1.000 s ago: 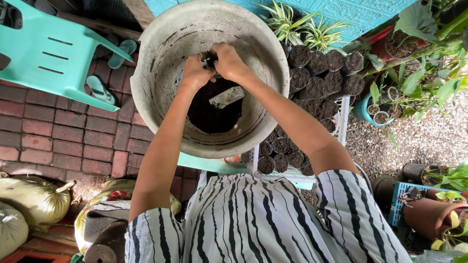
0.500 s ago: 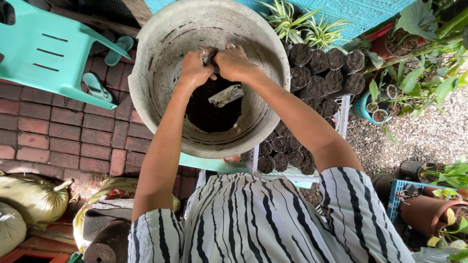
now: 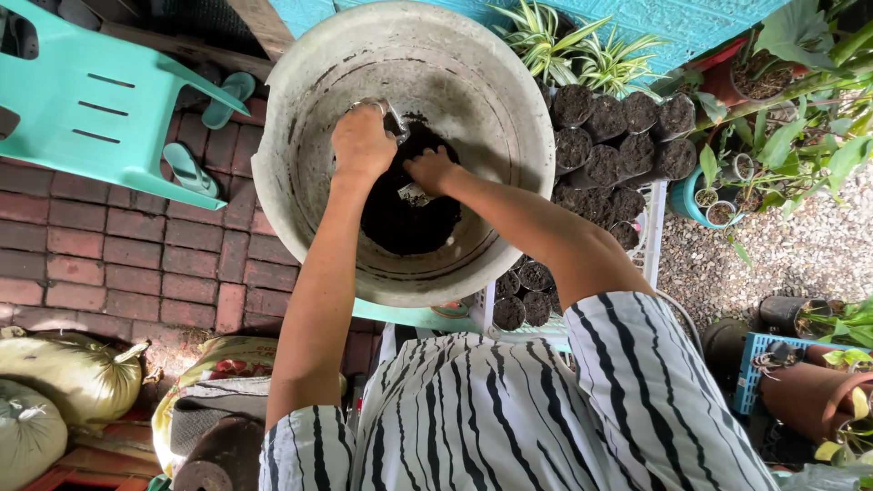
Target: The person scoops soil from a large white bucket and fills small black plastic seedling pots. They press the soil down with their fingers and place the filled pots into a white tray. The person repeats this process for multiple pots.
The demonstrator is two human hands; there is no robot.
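A big grey basin sits tilted in front of me with a mound of dark soil in its bottom. My left hand is up against the basin's inner wall, closed on a small black planting bag. My right hand is lower, down on the soil, fingers curled over a pale scoop that shows only partly under it. The two hands are a short way apart.
Several small black bags filled with soil stand in a white crate to the right of the basin. A turquoise plastic chair and sandals are on the brick floor at left. Potted plants line the right, and sacks lie at lower left.
My hands were joined at the bag high in the basin. The right hand has since dropped onto the scoop lying on the soil, while the left stays on the bag.
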